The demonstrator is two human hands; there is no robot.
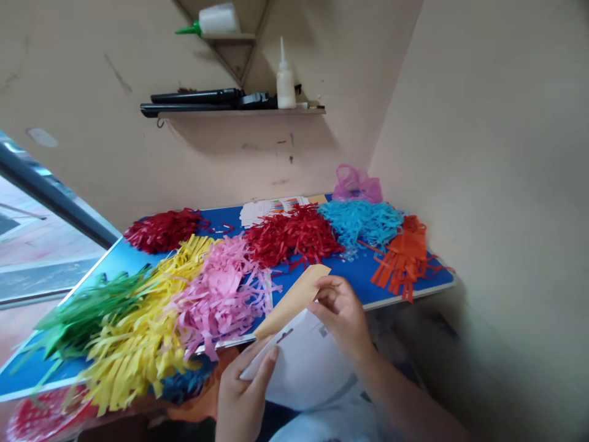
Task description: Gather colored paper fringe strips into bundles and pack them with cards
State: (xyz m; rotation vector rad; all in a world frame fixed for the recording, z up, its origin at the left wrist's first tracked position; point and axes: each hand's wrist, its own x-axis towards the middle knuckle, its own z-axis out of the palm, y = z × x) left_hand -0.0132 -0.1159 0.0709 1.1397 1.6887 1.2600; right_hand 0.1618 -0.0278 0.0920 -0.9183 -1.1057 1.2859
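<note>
My left hand [248, 383] grips the lower left edge of a white card [306, 362], its thumb lying on the white face beside a dark slot. Small dark print shows near the card's right corner. Behind it rises a tan paper panel [292, 301]; whether it is part of the same card I cannot tell. The fingers of my right hand [343, 316] are pinched at the upper right corner, where white and tan meet. Just beyond the hands lie bundles of pink paper strips [218, 288] and red paper strips [294, 236].
The blue table [343, 279] also carries yellow strips [142, 331], green strips [94, 307], light-blue strips [361, 221], orange strips [405, 255] and printed white cards [257, 212]. Above, a wall shelf [207, 115] holds a squeeze bottle [286, 89]. A bare wall stands on the right.
</note>
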